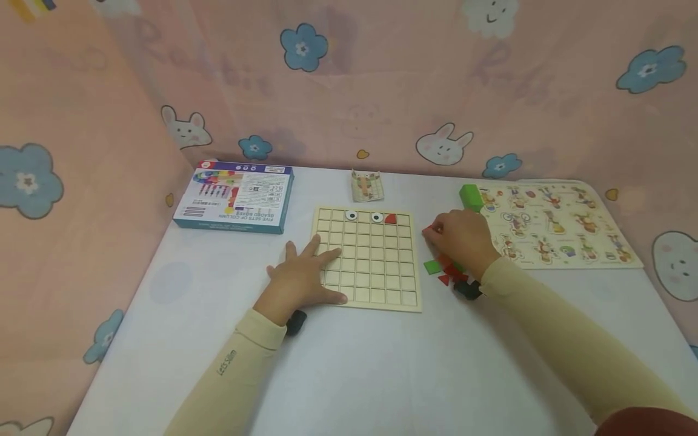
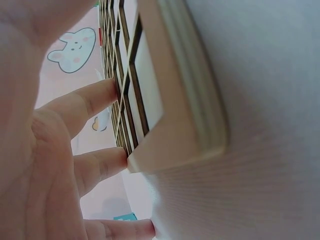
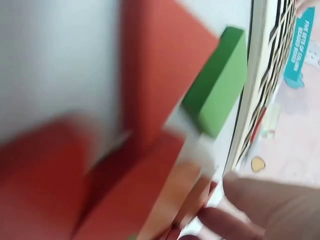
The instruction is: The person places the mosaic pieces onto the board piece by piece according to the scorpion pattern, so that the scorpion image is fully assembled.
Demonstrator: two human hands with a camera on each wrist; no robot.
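My left hand (image 1: 297,278) is spread over the left edge of a wooden grid board (image 1: 362,265). In the left wrist view its fingertips touch the board's rim and slots, and one finger reaches past the corner. Two eye tiles (image 1: 351,215) and a red tile with a curved edge (image 1: 390,218) sit in the board's far row. Right of the board, my right hand (image 1: 463,236) pinches a small red piece (image 1: 427,231) between thumb and finger, mostly covered by them. Under this hand lie loose red pieces (image 1: 444,280) and a green square tile (image 1: 432,267).
A boxed toy set (image 1: 234,197) lies at the back left. Behind the board stands a small printed card (image 1: 367,186). A green block (image 1: 471,197) touches a picture puzzle board (image 1: 556,224) at the right. Patterned pink cloth (image 1: 360,79) backs the white table (image 1: 349,363).
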